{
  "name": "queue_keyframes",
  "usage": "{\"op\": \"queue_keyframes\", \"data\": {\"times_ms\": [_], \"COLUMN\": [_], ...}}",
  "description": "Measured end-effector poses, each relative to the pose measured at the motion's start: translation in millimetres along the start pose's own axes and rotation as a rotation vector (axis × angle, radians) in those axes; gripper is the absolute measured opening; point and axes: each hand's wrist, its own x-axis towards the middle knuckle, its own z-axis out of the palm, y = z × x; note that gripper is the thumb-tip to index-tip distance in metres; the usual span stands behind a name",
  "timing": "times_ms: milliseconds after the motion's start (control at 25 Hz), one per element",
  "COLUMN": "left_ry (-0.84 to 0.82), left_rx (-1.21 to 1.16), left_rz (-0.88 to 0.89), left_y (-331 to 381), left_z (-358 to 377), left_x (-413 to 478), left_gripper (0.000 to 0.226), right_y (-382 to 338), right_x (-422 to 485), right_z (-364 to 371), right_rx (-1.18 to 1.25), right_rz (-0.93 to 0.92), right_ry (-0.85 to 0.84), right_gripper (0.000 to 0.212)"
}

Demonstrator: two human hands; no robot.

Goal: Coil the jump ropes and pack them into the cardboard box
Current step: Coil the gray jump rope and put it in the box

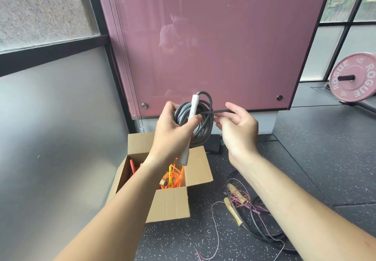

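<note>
While the open brown cardboard box (168,203) on the floor already holds a coiled orange jump rope (175,177), the coiled grey jump rope (203,131) is held above it, the left hand (173,127) with fingers clamped round it, the right hand (239,132) with fingers pinching a thin dark strap (206,112) across it. A tangled thin pink rope with wooden handles (236,193) waits uncoiled beside the box, whose opening looks unobstructed.

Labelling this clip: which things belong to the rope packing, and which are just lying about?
For the job: grey rope, gripped by the left hand, right hand pinching a strand; cardboard box; orange rope inside; pink rope and black rope on the floor.
Lying about: weight plate; pink panel.
</note>
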Motion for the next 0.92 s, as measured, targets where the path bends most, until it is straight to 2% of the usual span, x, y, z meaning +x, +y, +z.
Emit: {"op": "queue_keyframes", "data": {"times_ms": [80,120,200,280,400,520,600,760,920], "left_ry": [0.014,0.017,0.005,-0.013,-0.053,-0.136,-0.184,-0.194,-0.165], "left_rx": [0.011,0.009,-0.016,-0.02,-0.009,-0.022,-0.033,-0.057,0.108], "left_rz": [0.04,0.052,0.04,0.014,-0.023,-0.154,-0.194,-0.194,-0.097], "left_y": [2,4,7,10,14,20,21,19,13], "left_z": [-2,-3,-4,-8,-14,-15,-11,-8,-13], "left_x": [0,0,0,1,3,4,4,4,8], "left_gripper": [0.034,0.034,0.035,0.036,0.036,0.034,0.03,0.026,0.032], "right_y": [-5,-7,-4,4,8,1,-2,-7,-10], "right_x": [-1,-2,1,6,12,7,6,9,9], "right_z": [5,5,2,-2,-5,0,1,-3,-4], "right_rx": [0.133,0.089,-0.202,-0.523,-0.726,-0.723,-0.647,-0.518,-0.476], "right_rz": [0.032,-0.033,-0.338,-0.658,-0.853,-0.885,-0.818,-0.63,-0.616], "right_ry": [0.003,0.004,0.009,0.041,0.026,0.023,0.044,-0.012,-0.05], "right_gripper": [0.044,0.046,0.043,0.031,0.02,0.016,0.014,0.014,0.011]}}
